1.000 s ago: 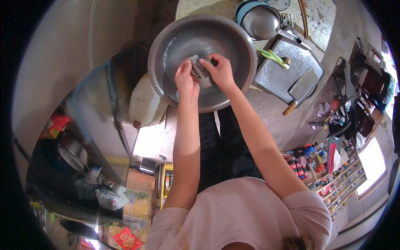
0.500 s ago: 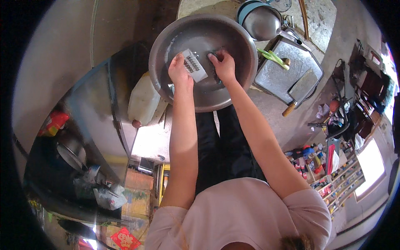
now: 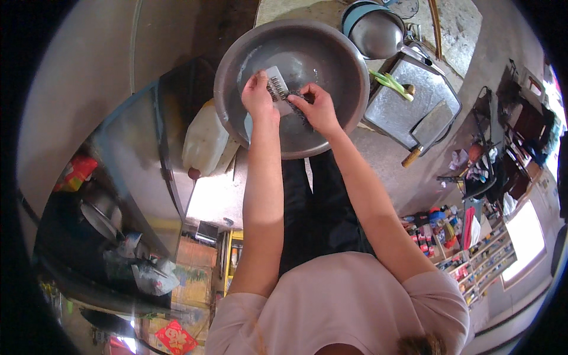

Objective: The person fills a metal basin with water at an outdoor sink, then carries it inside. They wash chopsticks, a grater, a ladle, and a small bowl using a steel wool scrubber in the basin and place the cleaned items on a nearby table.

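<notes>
Both hands are inside a large grey metal basin (image 3: pixel 222 77). My left hand (image 3: pixel 259 99) pinches a flat white grater (image 3: pixel 276 89) by its left edge; rows of dark slots run across its face. My right hand (image 3: pixel 320 112) has its thumb and fingers closed on a dark, stringy clump (image 3: pixel 306 106), which looks like a wiry scrubber. This clump is at the grater's right side, near or touching the slots. Part of it is hidden under the fingers. Wet streaks show on the basin's inside.
Right of the basin, a board (image 3: pixel 390 115) carries green onion stalks (image 3: pixel 390 84) and a cleaver (image 3: pixel 427 127) with a wooden handle. Behind it sits a metal ladle or pan (image 3: pixel 377 35). A cloudy plastic jug (image 3: pixel 205 139) stands at the basin's left.
My right hand has brought the dark clump left, up to the grater. The grater has shifted slightly and stays in my left hand.
</notes>
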